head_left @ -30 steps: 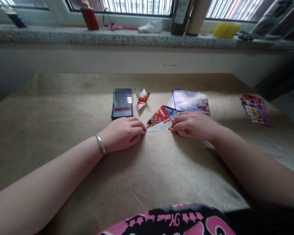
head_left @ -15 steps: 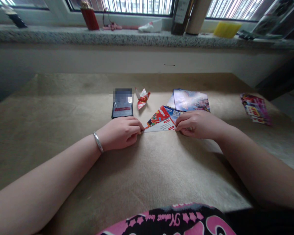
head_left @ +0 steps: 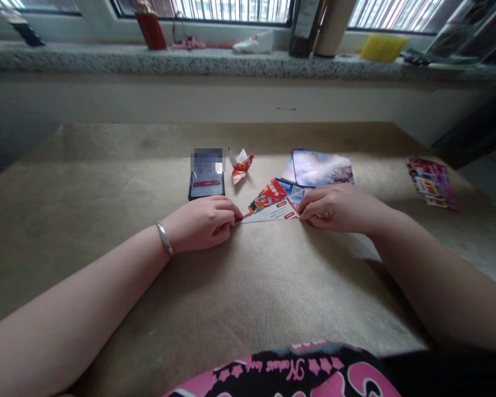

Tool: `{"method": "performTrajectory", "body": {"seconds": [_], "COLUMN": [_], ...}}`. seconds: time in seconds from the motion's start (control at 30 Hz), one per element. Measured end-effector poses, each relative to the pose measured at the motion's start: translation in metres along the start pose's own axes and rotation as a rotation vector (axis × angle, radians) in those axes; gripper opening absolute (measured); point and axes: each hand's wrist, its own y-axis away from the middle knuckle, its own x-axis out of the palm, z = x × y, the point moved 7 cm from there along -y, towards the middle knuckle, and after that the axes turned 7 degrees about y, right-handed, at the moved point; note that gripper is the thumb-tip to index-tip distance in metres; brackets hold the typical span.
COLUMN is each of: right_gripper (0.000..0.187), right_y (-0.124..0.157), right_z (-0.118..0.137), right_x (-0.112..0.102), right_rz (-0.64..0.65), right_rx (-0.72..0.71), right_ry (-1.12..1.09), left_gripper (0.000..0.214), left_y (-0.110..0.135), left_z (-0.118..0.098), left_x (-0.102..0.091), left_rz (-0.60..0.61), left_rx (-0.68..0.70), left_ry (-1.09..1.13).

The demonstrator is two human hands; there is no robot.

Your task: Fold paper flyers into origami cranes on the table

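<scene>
The counter (head_left: 107, 182) is covered with a tan, felt-like sheet. A folded printed leaflet (head_left: 273, 205) lies flat on it, its left tip pinched by the left fingers (head_left: 227, 212) and its right corner under the right fingers (head_left: 310, 207). Just beyond the left fingers a phone (head_left: 206, 179) lies face up, with a small folded paper crane (head_left: 240, 165) beside it. Just beyond the right fingers lie glossy picture sheets (head_left: 322, 167). Well out to the right of them sits a stack of colourful flyers (head_left: 432, 183).
</scene>
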Motion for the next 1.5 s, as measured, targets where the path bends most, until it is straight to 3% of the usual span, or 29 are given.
{"method": "performTrajectory", "body": {"seconds": [0.47, 0.77, 0.97, 1.2, 1.4, 1.5], "right_gripper": [0.020, 0.027, 0.033, 0.035, 0.036, 0.038], "right_y": [0.000, -0.012, -0.020, -0.024, -0.029, -0.031], "right_z": [-0.008, 0.008, 0.023, 0.023, 0.022, 0.018], "right_x": [0.005, 0.004, 0.006, 0.007, 0.008, 0.011], "right_rz": [-0.033, -0.138, -0.145, -0.198, -0.200, -0.211], "right_rx": [0.057, 0.312, 0.236, 0.138, 0.111, 0.126], "right_ry": [-0.133, 0.050, 0.064, -0.054, -0.140, -0.183], "left_gripper": [0.017, 0.020, 0.030, 0.044, 0.053, 0.054], "left_y": [0.002, -0.003, -0.006, -0.005, -0.006, -0.009], "left_z": [0.006, -0.009, -0.012, -0.009, -0.008, -0.011], "left_x": [0.000, -0.001, 0.004, 0.014, 0.018, 0.015], "left_rz": [-0.014, -0.063, -0.091, -0.001, 0.123, 0.120], "left_rx": [-0.006, 0.034, 0.019, 0.031, -0.118, -0.170], "left_ry": [0.063, -0.036, -0.037, -0.171, -0.195, -0.203]}}
